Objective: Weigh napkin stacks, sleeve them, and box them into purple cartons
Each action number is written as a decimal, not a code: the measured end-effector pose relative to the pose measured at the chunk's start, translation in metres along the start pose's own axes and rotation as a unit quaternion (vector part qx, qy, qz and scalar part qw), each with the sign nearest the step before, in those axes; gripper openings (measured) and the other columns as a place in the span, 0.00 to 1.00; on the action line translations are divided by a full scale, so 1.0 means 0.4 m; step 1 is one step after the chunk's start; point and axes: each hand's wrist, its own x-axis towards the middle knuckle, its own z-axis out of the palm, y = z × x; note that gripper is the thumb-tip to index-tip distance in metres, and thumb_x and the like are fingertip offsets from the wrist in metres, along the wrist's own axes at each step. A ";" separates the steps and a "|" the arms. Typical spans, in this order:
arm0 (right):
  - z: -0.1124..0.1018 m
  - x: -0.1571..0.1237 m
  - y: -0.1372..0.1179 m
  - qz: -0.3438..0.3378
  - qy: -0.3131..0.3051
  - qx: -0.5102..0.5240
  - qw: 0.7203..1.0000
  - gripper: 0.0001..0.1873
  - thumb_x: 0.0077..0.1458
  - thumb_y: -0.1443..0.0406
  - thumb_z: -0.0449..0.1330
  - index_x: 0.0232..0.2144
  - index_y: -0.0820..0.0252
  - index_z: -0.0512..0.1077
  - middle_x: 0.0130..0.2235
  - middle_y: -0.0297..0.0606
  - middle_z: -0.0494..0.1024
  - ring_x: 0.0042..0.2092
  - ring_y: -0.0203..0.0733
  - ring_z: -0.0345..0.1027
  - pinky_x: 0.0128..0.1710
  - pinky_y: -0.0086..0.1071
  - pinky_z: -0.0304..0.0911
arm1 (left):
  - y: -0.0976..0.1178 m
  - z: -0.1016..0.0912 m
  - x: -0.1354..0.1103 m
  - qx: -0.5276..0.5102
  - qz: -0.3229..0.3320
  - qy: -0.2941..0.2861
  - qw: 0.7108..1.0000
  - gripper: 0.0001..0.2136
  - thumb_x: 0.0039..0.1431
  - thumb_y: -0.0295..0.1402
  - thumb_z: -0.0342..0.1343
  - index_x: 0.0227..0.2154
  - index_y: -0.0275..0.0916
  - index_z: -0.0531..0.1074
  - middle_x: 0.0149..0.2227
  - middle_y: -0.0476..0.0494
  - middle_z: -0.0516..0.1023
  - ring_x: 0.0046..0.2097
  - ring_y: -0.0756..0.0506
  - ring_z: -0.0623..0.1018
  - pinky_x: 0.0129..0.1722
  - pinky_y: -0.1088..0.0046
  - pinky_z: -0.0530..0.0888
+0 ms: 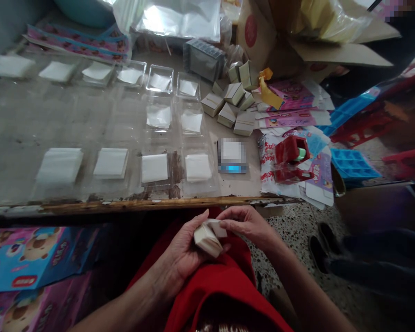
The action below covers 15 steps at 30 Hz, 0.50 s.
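Over my lap, below the table's front edge, my left hand [181,251] is closed around a thick stack of small cream-white paper sheets [206,240]. My right hand [247,225] pinches a few white sheets [218,228] at the stack's upper right side, between thumb and fingers. Whether these sheets are fully apart from the stack I cannot tell. On the table [90,117] ahead, piles of similar white paper [154,168] lie in clear plastic trays [160,79]. Several banded paper blocks [234,93] are heaped at the right of the trays.
A small device [232,157] with a lit blue strip is near the front edge. To its right lie a red tape dispenser [292,157] and flat pink packaging [290,99]. Cardboard boxes [339,53] stand behind. Printed boxes [19,258] are at lower left; blue trays [354,163] at right.
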 end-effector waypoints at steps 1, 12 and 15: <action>0.005 -0.002 -0.002 -0.010 0.020 -0.016 1.000 0.14 0.54 0.57 0.69 0.37 0.61 0.82 0.33 0.36 0.82 0.33 0.36 0.73 0.36 0.29 0.66 | 0.000 -0.001 0.001 -0.003 -0.004 -0.005 1.000 0.14 0.62 0.37 0.62 0.44 0.29 0.73 0.35 0.36 0.83 0.38 0.39 0.83 0.43 0.50 0.82; 0.031 0.019 -0.012 -0.100 0.218 -0.031 0.970 0.15 0.58 0.55 0.65 0.29 0.60 0.79 0.28 0.34 0.80 0.29 0.37 0.70 0.29 0.28 0.64 | 0.008 0.045 -0.014 0.000 -0.005 0.047 0.999 0.19 0.59 0.35 0.65 0.51 0.36 0.72 0.38 0.40 0.82 0.36 0.40 0.83 0.47 0.45 0.79; -0.026 0.043 -0.077 -0.131 0.281 -0.066 0.948 0.14 0.58 0.55 0.66 0.30 0.60 0.79 0.27 0.33 0.79 0.28 0.37 0.70 0.29 0.28 0.64 | 0.017 0.062 -0.025 0.003 0.002 0.082 0.997 0.17 0.58 0.33 0.66 0.48 0.37 0.72 0.38 0.38 0.81 0.37 0.40 0.83 0.49 0.44 0.77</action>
